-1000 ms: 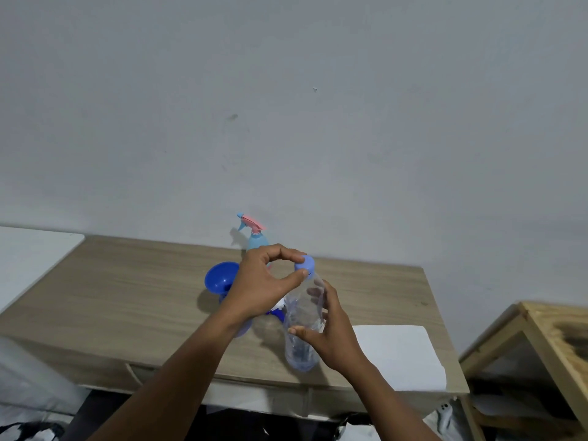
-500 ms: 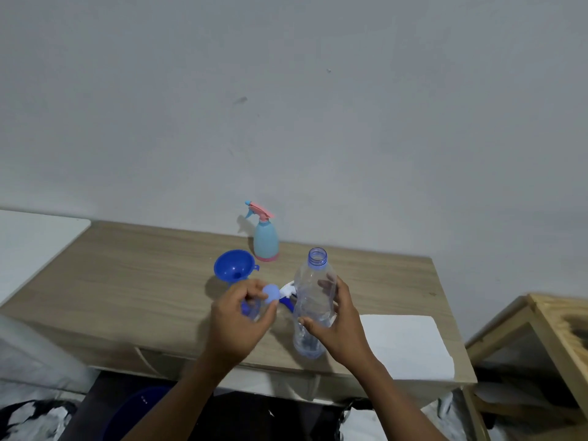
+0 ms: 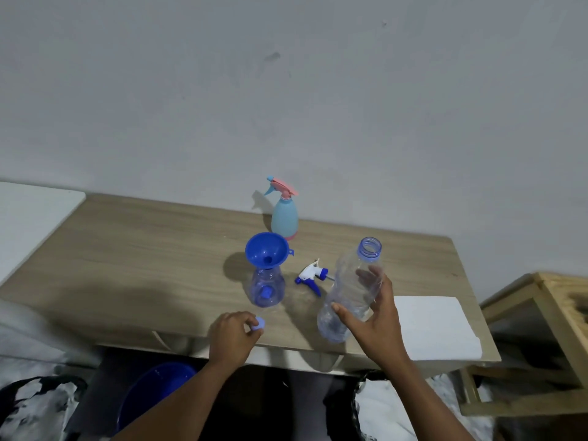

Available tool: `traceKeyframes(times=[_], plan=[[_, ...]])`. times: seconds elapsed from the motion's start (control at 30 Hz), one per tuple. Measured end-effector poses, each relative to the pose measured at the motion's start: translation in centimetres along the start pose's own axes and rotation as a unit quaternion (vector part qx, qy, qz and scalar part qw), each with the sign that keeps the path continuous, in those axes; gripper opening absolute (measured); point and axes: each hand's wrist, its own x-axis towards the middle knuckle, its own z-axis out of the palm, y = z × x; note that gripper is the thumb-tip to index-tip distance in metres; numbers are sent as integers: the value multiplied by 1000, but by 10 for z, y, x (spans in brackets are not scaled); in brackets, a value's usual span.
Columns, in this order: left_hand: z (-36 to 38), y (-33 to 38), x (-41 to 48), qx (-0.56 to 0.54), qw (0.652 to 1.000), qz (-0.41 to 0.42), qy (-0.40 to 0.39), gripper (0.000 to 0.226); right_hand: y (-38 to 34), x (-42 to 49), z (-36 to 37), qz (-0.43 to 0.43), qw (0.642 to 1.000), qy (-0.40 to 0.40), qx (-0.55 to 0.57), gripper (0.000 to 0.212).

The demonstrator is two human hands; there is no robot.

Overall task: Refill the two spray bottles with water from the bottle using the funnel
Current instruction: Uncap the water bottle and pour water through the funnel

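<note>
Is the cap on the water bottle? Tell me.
No, the neck of the water bottle is open, and the left hand pinches the cap.

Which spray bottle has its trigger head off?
The clear one with the blue funnel in its neck; the light-blue bottle at the back has its pink head on.

Dim, even light — soft shadows leftward, edges bowed.

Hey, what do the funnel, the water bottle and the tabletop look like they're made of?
Funnel: likely glossy opaque blue plastic, evenly coloured with a moulded tab. Water bottle: thin clear plastic; the right hand shows through its wall. Tabletop: matte pale wood grain, solid wood or laminate, can't tell which.
</note>
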Motion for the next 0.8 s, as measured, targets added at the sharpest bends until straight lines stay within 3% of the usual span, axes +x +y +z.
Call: traceKeyframes(times=[0.17, 0.37, 0.47, 0.6, 0.8], plan=[[-6, -13, 5, -29, 998, 41, -32, 25, -6, -1, 12, -3, 999, 43, -14, 91], [-59, 17, 29, -163, 985, 36, 35, 55, -15, 5, 18, -13, 997, 66, -42, 109], [-90, 39, 49, -207, 973, 88, 44, 76, -28, 9, 21, -37, 994, 87, -56, 112], [-113, 59, 68, -159, 976, 149, -7, 90, -50, 16, 19, -70, 989, 63, -113, 111], [-123, 71, 77, -98, 981, 161, -37, 87, -71, 24, 10, -96, 978, 15, -187, 108]])
